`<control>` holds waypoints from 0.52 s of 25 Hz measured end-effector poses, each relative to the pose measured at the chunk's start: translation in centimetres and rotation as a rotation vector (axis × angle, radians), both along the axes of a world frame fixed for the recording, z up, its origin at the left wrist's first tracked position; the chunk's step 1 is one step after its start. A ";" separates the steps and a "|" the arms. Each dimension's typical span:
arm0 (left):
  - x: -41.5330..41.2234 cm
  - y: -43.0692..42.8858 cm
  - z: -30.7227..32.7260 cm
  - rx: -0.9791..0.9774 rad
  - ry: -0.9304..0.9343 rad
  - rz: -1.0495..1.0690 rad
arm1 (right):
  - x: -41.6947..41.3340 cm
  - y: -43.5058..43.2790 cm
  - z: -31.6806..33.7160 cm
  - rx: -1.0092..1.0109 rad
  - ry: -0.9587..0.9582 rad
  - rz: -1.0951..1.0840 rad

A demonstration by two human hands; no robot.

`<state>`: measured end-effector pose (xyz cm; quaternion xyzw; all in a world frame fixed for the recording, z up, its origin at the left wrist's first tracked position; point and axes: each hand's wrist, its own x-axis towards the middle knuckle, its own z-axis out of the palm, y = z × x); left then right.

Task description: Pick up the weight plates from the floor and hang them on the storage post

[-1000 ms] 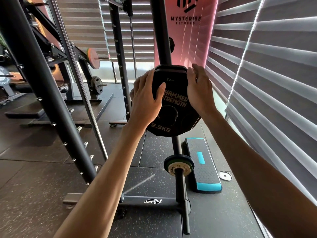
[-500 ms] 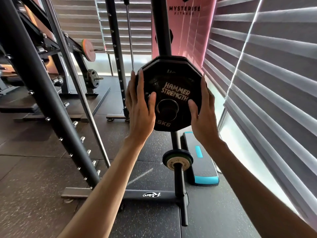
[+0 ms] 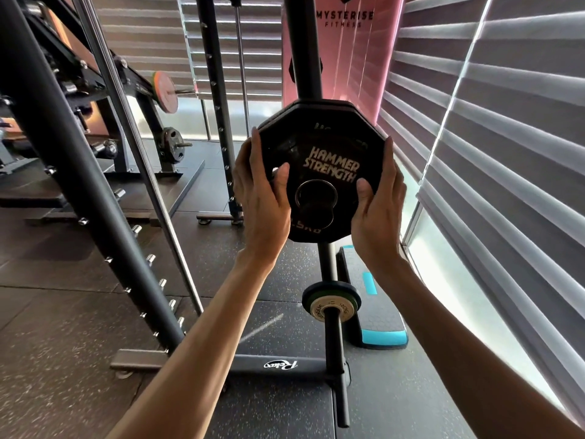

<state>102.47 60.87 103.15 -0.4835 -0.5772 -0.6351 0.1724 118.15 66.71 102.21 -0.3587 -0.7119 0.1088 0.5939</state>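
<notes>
At far left of the view, a thick black rack upright (image 3: pixel 79 191) ran diagonally down to the rubber floor (image 3: pixel 63 359), with a row of silver pegs along its edge. Behind it, a slimmer steel rod leaned the same way, and farther back an orange plate (image 3: pixel 165 91) sat on a bar end.

Left hand (image 3: pixel 261 198) gripped the left edge of the black weight plate (image 3: pixel 323 172): fingers curled around behind the rim, thumb pressed flat on the front face. Plate was many-sided, lettered "HAMMER STRENGTH", held upright and facing the camera, in front of the vertical storage post (image 3: pixel 305 58). Through the plate's centre hole a dark peg end showed; whether the plate was fully seated on it could not be told.

Right hand (image 3: pixel 378 201) mirrored the left, fingers wrapped behind the right rim, thumb on the face beside the hole. Both hands were closed on the plate.

Below the plate, on the same post, a lower peg carried small plates (image 3: pixel 330 304), the front one pale with dark lettering. Just right of the post base lay a black step platform (image 3: pixel 370 312) with teal trim. Slatted blinds (image 3: pixel 506 153) covered the right wall.
</notes>
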 end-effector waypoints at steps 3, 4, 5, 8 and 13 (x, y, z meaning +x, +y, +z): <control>-0.7 1.3 0.4 -0.006 0.047 0.005 | -0.6 1.1 -0.2 -0.032 -0.018 -0.032; -1.0 1.9 0.5 -0.019 0.051 -0.001 | -0.9 1.5 -0.1 -0.059 -0.019 -0.022; -1.3 2.5 0.8 -0.038 0.044 -0.004 | -1.1 2.0 0.2 -0.090 -0.017 -0.009; -1.9 4.1 1.6 -0.102 0.001 -0.016 | -1.6 3.6 1.4 -0.141 -0.033 0.004; -2.0 4.3 1.9 -0.158 -0.005 0.009 | -1.8 3.6 1.9 -0.165 -0.078 0.003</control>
